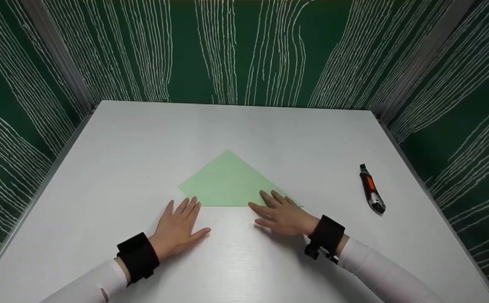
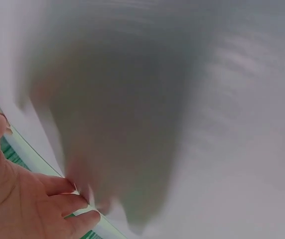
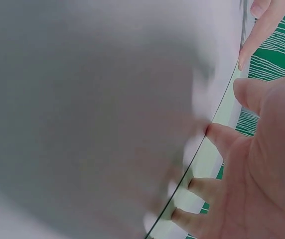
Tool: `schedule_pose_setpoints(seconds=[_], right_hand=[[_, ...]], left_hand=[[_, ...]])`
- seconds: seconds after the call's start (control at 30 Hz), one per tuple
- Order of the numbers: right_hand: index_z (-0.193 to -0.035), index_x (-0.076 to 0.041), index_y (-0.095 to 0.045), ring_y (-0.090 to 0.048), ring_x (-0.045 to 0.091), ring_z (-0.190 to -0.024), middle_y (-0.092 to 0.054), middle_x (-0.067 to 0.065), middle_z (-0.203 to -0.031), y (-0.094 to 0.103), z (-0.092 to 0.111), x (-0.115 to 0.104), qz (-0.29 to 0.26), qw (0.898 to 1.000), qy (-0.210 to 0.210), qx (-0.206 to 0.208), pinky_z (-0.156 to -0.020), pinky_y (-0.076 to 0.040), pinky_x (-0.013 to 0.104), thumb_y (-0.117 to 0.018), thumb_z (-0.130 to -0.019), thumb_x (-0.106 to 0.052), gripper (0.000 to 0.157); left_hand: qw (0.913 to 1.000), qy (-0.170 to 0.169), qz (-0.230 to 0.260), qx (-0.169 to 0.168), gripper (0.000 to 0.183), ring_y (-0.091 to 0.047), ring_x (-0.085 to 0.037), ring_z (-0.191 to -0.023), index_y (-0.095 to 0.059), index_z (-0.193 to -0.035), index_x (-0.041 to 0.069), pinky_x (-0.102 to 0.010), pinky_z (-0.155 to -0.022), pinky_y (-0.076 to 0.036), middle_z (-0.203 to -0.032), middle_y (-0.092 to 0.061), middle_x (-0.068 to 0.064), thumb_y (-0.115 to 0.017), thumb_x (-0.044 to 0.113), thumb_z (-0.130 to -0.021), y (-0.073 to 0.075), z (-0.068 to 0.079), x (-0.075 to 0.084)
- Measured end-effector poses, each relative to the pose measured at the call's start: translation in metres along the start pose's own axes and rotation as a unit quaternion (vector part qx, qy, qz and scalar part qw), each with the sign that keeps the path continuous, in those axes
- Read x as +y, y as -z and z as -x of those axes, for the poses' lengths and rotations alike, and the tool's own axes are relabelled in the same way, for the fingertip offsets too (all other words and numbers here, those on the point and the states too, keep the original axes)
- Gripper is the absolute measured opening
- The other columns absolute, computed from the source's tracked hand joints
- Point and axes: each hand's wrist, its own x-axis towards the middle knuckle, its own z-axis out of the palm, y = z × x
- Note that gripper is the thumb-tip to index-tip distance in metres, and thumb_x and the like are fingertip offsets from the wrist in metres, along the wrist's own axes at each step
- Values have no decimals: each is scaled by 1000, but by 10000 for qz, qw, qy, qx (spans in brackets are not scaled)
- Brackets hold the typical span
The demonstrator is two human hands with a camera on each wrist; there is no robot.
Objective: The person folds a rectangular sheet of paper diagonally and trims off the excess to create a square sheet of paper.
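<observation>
A light green sheet of paper [image 1: 226,179] lies flat, its pointed corner away from me and a straight edge towards me. My left hand [image 1: 174,230] lies palm down at its near left, fingers extended and fingertips at the paper's edge, thumb spread to the right. Over the near right part, my right hand [image 1: 285,216] rests with spread fingers on the paper, partly covering it. In the right wrist view, fingertips touch down along the paper's thin dark near edge. The left wrist view shows the left fingers [image 2: 65,203] straight at the edge.
A black and orange utility knife [image 1: 371,189] lies on the white table [image 1: 143,139] to the right of the paper. Green panels with white wavy lines [image 1: 269,50] stand around the table's back and sides.
</observation>
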Motion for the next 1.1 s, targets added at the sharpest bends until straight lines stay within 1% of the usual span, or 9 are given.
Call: schedule_pose_setpoints(seconds=[0.23,0.4,0.6,0.77,0.87,1.0,1.1], right_hand=[[-161,-26,-35,-17,49,-158,-16,17,-173,1,3,4,132,9997,109,147,-125,-19,70,-38,-109,-52,58],[-161,-20,-37,-22,46,-158,-21,17,-172,0,6,9,219,9992,203,252,-125,-24,65,-39,-109,-50,59],[-160,-16,-37,-23,45,-158,-23,17,-171,1,12,11,183,9993,225,248,-125,-25,64,-39,-109,-51,62],[-160,-13,-37,-22,45,-158,-24,17,-171,0,18,10,25,9996,227,176,-127,-23,62,-40,-109,-51,64],[-161,-12,-35,-20,42,-160,-23,15,-172,-2,22,7,-52,9997,213,93,-128,-21,59,-40,-109,-53,66],[-161,-11,-34,-18,40,-160,-20,13,-173,-5,25,0,-96,9997,222,8,-129,-22,57,-40,-108,-55,69],[-161,-10,-33,-17,40,-161,-19,13,-173,-6,27,-5,-125,9996,247,-50,-128,-24,57,-39,-107,-58,72]], left_hand=[[9999,-43,134,-35,81,-39,-35,-153,-43,-154,0,-61,-124,-30,-163,-41,-18,-43,62,-102,4,-4,-2],[9996,-73,268,-56,80,-38,-36,-154,-43,-154,-2,-63,-124,-28,-164,-40,-19,-43,60,-103,5,-13,-8],[9991,-63,384,-193,79,-35,-38,-155,-41,-153,-5,-64,-125,-23,-164,-38,-22,-42,57,-105,9,-30,-16],[9976,27,496,-487,79,-30,-38,-157,-36,-156,-6,-65,-127,-17,-167,-32,-22,-37,57,-107,15,-47,-23],[9966,125,527,-617,81,-26,-37,-159,-33,-157,-6,-64,-128,-13,-168,-28,-21,-34,58,-108,17,-57,-26],[9965,227,561,-580,83,-24,-38,-159,-31,-157,-7,-64,-129,-10,-168,-28,-23,-34,59,-107,20,-71,-27],[9960,337,632,-526,86,-23,-38,-159,-30,-157,-9,-63,-129,-9,-168,-27,-24,-36,61,-106,20,-81,-25]])
